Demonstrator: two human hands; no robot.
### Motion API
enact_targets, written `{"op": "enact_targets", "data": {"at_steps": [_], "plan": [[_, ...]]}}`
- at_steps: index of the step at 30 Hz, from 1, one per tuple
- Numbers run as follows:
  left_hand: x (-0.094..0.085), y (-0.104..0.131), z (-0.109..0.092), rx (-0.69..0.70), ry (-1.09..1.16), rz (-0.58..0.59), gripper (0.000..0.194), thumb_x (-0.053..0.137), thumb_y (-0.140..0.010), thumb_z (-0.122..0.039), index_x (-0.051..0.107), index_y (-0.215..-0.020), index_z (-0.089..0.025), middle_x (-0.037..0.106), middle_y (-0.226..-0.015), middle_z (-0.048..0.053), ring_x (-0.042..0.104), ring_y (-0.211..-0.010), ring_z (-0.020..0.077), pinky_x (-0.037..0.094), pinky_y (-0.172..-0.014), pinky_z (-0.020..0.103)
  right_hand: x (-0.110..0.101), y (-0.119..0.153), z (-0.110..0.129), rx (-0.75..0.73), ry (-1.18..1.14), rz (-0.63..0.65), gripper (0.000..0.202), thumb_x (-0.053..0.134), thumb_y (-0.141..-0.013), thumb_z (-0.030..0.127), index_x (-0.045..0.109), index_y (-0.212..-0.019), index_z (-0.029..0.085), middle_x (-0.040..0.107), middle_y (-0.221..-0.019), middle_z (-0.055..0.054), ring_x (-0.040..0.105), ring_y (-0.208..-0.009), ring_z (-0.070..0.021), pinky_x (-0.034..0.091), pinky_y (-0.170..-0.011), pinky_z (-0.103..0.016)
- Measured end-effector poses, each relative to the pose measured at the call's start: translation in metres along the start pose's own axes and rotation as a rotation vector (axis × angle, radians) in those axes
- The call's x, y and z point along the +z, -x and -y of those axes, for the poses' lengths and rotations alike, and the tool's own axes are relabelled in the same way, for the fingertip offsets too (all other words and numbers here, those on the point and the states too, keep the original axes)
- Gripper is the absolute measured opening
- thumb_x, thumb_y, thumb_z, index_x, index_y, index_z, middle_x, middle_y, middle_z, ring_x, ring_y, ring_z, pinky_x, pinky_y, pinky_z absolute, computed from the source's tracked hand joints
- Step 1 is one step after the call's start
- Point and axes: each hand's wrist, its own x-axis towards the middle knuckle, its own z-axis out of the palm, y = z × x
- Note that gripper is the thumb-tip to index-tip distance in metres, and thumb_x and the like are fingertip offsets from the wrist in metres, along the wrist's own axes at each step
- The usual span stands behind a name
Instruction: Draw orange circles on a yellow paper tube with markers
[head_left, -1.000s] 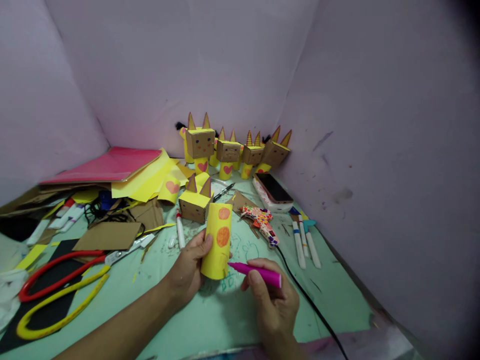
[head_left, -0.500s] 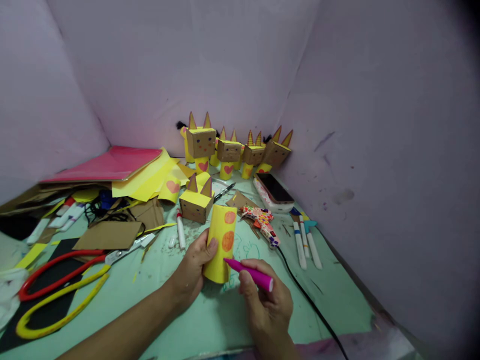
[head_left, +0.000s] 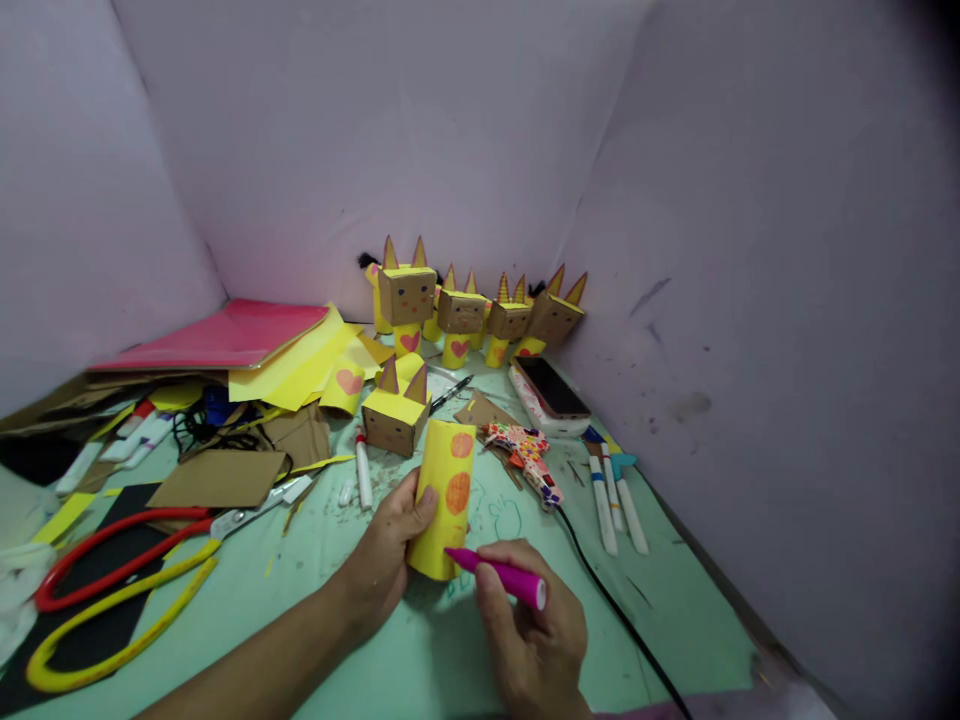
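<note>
My left hand (head_left: 397, 545) is wrapped round a yellow paper tube (head_left: 439, 520), its thumb on the front. Two orange-red spots show on the tube's right side, one above the other. In my right hand (head_left: 529, 620) is a magenta marker (head_left: 510, 578), its tip at the lower part of the tube below the spots. Just behind the tube sits a cardboard box head (head_left: 394, 425) with a yellow top and two pointed ears. A white marker with a red band (head_left: 363, 470) lies left of the tube.
Large scissors (head_left: 127, 570) with red and yellow handles lie left. Behind stand several box-headed figures (head_left: 406, 300). A patterned glue gun (head_left: 525, 455) with a black cord, a phone (head_left: 553, 385) and several markers (head_left: 604, 505) are right. A pink folder (head_left: 217, 333) tops papers at back left.
The marker tip has moved down the tube, closer to its lower end. The whole view has shifted slightly, so the table's things appear a little lower. Both hands keep their holds.
</note>
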Motion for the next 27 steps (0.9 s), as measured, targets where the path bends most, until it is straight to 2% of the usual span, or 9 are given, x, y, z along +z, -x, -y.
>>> {"op": "enact_targets", "data": {"at_steps": [7,11,17,20,23,27], "plan": [[0.0018,-0.0004,-0.0015,0.007,-0.023,-0.014,0.038,0.071,-0.070,-0.030,0.057,-0.102,-0.014,0.066,-0.072,0.003,0.059,-0.060,0.0157,0.046,-0.054,0.026,-0.0007,0.0017,-0.0016,-0.054,0.019,0.026,0.022,0.055,-0.078,0.004,0.060,-0.093,0.019,0.064,-0.071,-0.002,0.061,-0.060,-0.0132,0.051,-0.054,-0.024],[0.0020,0.0001,-0.0018,0.010,-0.030,-0.007,0.038,0.071,-0.070,-0.032,0.057,-0.101,-0.014,0.065,-0.070,0.003,0.059,-0.060,0.0156,0.046,-0.055,0.026,-0.0001,0.0015,-0.0008,-0.045,0.023,-0.015,0.023,0.054,-0.079,0.004,0.060,-0.094,0.019,0.064,-0.071,-0.003,0.061,-0.060,-0.0138,0.051,-0.054,-0.024],[0.0024,0.0002,-0.0012,0.001,-0.016,-0.007,0.040,0.072,-0.069,-0.031,0.059,-0.102,-0.014,0.065,-0.071,0.003,0.059,-0.060,0.0161,0.045,-0.054,0.025,0.0007,0.0013,-0.0019,-0.039,0.019,0.010,0.020,0.055,-0.078,0.005,0.061,-0.091,0.019,0.064,-0.069,-0.002,0.061,-0.058,-0.0135,0.050,-0.052,-0.023],[0.0015,-0.0009,-0.0004,0.000,-0.027,0.006,0.036,0.069,-0.073,-0.031,0.058,-0.103,-0.015,0.065,-0.070,0.003,0.059,-0.060,0.0156,0.046,-0.055,0.025,0.0007,0.0020,-0.0031,-0.026,0.015,-0.014,0.022,0.055,-0.079,0.004,0.060,-0.094,0.019,0.064,-0.071,-0.002,0.062,-0.061,-0.0133,0.051,-0.055,-0.023],[-0.0001,-0.0014,0.0004,0.005,-0.031,0.009,0.032,0.066,-0.075,-0.030,0.058,-0.102,-0.015,0.065,-0.071,0.003,0.058,-0.059,0.0145,0.046,-0.055,0.025,-0.0004,0.0032,-0.0037,-0.032,0.022,0.013,0.023,0.055,-0.079,0.005,0.060,-0.097,0.019,0.065,-0.075,-0.003,0.063,-0.065,-0.0138,0.052,-0.058,-0.024],[-0.0009,-0.0002,0.0005,-0.014,-0.031,-0.006,0.033,0.068,-0.074,-0.030,0.058,-0.102,-0.015,0.066,-0.074,0.004,0.060,-0.063,0.0158,0.047,-0.056,0.025,-0.0018,0.0047,-0.0029,-0.034,0.030,0.021,0.020,0.056,-0.078,0.005,0.061,-0.093,0.019,0.064,-0.071,-0.002,0.061,-0.062,-0.0134,0.051,-0.055,-0.024]]}}
